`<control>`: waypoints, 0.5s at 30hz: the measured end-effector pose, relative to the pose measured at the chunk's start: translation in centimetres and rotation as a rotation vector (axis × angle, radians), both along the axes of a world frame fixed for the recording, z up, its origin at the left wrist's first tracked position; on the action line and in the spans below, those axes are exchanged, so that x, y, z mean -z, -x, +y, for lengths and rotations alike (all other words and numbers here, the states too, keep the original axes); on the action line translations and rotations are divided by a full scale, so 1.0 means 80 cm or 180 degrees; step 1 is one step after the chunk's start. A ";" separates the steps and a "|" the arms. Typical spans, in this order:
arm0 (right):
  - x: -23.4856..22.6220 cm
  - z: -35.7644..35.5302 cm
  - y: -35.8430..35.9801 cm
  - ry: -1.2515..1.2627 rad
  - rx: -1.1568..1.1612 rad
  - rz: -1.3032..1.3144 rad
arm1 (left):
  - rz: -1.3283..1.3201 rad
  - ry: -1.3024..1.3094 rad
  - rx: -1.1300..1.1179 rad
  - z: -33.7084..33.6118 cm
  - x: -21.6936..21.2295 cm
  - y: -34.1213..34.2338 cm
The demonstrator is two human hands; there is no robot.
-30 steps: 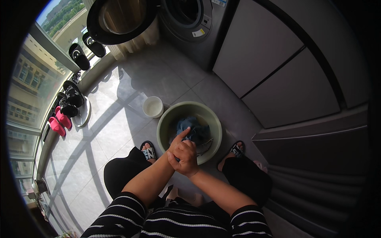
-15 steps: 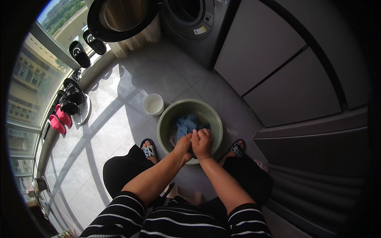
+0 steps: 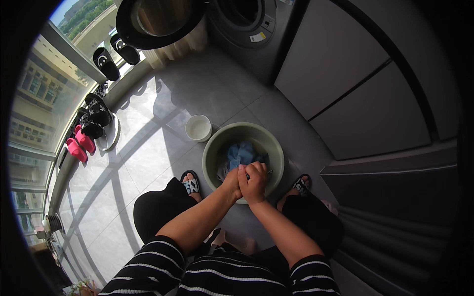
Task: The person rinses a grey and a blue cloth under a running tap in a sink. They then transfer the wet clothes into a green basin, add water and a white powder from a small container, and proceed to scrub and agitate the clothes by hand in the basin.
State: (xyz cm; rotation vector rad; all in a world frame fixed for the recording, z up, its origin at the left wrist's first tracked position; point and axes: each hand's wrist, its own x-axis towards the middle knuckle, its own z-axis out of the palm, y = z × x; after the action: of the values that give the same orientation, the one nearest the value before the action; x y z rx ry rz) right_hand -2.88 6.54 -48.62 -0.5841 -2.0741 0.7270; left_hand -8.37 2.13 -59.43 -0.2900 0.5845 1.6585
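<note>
- Scrubbing a blue cloth (image 3: 242, 154) by hand is the work shown: it lies wet and bunched inside a round green basin (image 3: 213, 148) that stands on the floor between the person's feet.
- The left hand (image 3: 232, 181) and the right hand (image 3: 254, 182) press together over the near rim of the basin, both closed into fists around a fold of the cloth; how much fabric sits inside the grip is hidden by the knuckles.
- In my judgement the rubbing goes best with the fold kept low over the basin so water drips back in, with one fist working against the other in short strokes.
- It also seems wise to keep weight off the rim, since a light basin could tip toward the person.
- A small white bowl (image 3: 198, 128) stands just beside the basin on its far left, apart from it.
- The person squats, with 2 sandals (image 3: 191, 185) on either side of the basin and striped sleeves (image 3: 148, 266) at the lower edge.
- The floor (image 3: 148, 148) is grey tile, bright with sun and crossed by window-frame shadows.
- Beyond stand a front-loading washing machine (image 3: 247, 24) with its round door (image 3: 158, 19) swung open, and grey cabinet doors (image 3: 345, 84) on the right.
- Along the window (image 3: 39, 113) on the left lie black and pink slippers (image 3: 81, 143).
</note>
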 end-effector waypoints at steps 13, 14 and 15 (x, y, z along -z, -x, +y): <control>0.053 0.091 -0.036 0.5287 0.0828 -0.0132 | -0.0675 0.0467 0.0245 0.016 -0.100 0.031; 0.046 0.097 -0.038 0.5504 0.1030 -0.0337 | -0.0676 0.0185 0.0021 0.016 -0.106 0.038; 0.045 0.100 -0.042 0.5552 0.0383 -0.0205 | -0.0651 0.0110 -0.0189 0.015 -0.100 0.045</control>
State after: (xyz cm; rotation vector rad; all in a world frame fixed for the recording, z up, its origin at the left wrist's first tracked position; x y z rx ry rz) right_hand 0.52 14.51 -52.18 -1.5608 -0.9202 2.3599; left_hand -11.95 3.33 -51.42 -0.5001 0.4543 1.6528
